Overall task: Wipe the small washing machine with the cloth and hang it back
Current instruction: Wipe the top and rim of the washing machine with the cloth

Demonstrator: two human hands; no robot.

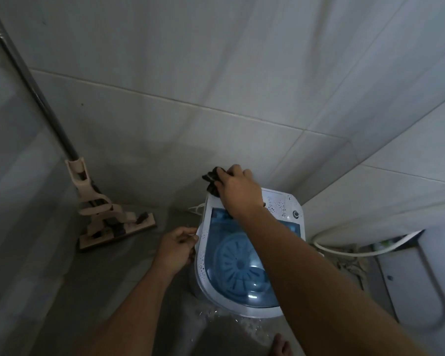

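Wiping is under way, by my judgement, not finished. My right hand (238,191) presses a bunched dark cloth (212,179) onto the far left corner of the small washing machine (244,263), fingers curled over the cloth. My left hand (176,246) grips the machine's left rim, fingers closed on its edge. Dark specks show on the white rim and on the control panel (280,204), so most of the top appears unwiped; hanging the cloth back is not yet done. The machine stands on the floor against the tiled wall (216,73). Its long axis runs from me toward that wall, rounded end nearest me, panel end at the wall.
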